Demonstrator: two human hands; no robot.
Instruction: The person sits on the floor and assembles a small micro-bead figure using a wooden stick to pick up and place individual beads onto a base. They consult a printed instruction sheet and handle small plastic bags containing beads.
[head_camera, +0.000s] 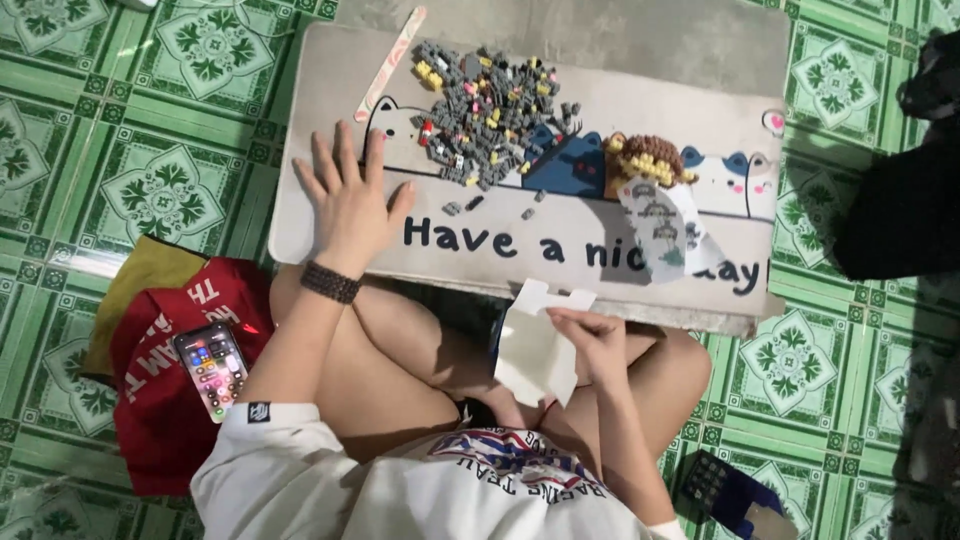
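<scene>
Your left hand (352, 205) lies flat on the near-left part of the low bench (330, 80), fingers (325, 155) spread and released, holding nothing. The pile of small building bricks (490, 110), mostly grey, sits just right of and beyond it, not touching. Your right hand (598, 345) is over your lap at the near edge, fingers (570, 318) pinched on a white paper packet (535, 350). A brown-and-yellow brick clump (648, 160) lies further right, clear plastic bag (665, 228) beside it. Phone (211, 368) rests on red cloth (160, 420) on the floor, left.
</scene>
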